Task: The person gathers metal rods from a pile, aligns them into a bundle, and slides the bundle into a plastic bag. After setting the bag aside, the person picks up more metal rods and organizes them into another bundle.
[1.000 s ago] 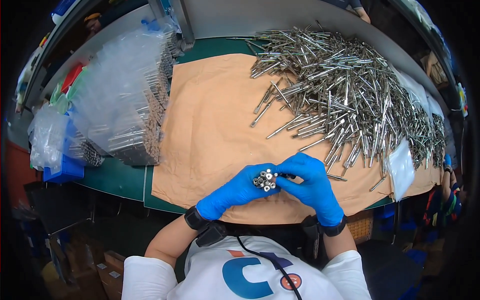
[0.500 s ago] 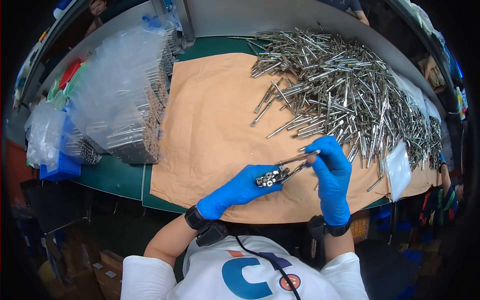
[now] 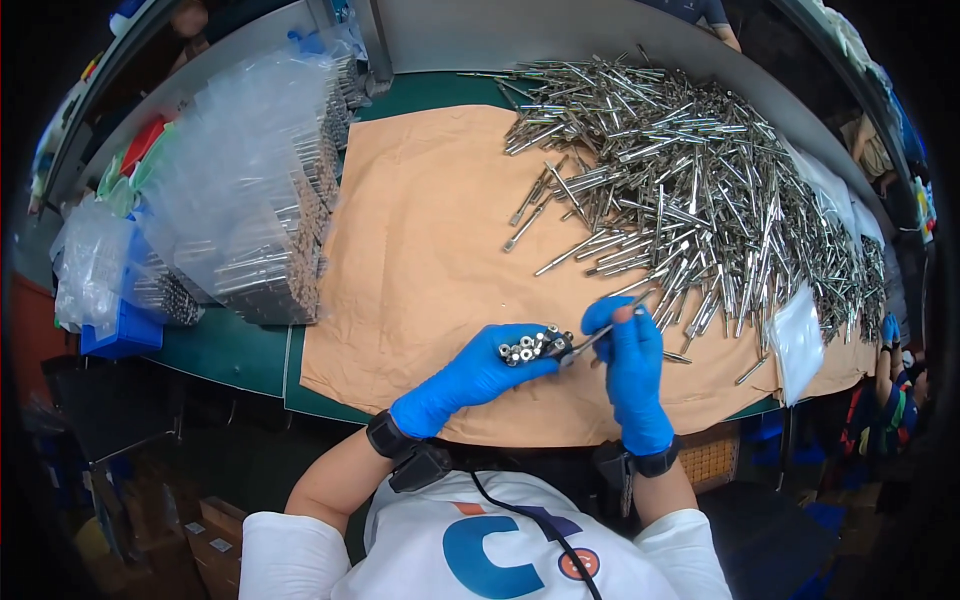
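A bundle of metal rods (image 3: pixel 528 347) is held at centre frame in the left hand's (image 3: pixel 466 374) closed grip; one rod (image 3: pixel 588 347) is pinched by the right hand (image 3: pixel 635 385). The stacked rods (image 3: pixel 262 280) under clear plastic (image 3: pixel 215 150), upper left, are judged done; the loose pile (image 3: pixel 700 190), upper right, is judged outstanding. The green tabletop (image 3: pixel 240 358) is partly covered by a brown sheet (image 3: pixel 420 240), backed by a grey partition (image 3: pixel 560 38).

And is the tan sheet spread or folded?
Spread: the tan creased sheet lies broadly across the green tabletop, partly under silver metal rods.
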A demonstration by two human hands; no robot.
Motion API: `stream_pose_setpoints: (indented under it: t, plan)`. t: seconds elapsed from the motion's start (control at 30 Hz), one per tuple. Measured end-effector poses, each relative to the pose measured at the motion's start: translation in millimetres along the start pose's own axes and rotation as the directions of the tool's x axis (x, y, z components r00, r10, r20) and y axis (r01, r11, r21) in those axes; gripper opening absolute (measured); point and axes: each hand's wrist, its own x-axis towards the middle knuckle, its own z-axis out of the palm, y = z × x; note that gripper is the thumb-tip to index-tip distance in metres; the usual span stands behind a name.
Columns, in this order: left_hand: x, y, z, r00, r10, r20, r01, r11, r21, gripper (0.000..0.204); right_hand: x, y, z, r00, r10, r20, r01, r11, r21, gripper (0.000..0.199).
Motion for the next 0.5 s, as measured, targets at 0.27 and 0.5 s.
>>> stream_pose_setpoints:
  t: [0.27, 0.5]
  plan:
    - [0, 1, 0, 0.998, 0.061, 0.010, -0.060, 0.998, -0.024, 0.028, 13, -37, 16, 0.732, -0.342, 0.590, 0.675, 0.486, -0.555, 0.027]
    - [2, -5, -4, 0.997, 0.063, 0.035, -0.066, 0.991, 0.113, 0.030, 20, -31, 15, 0.705, -0.199, 0.680, 0.671, 0.496, -0.551, 0.025]
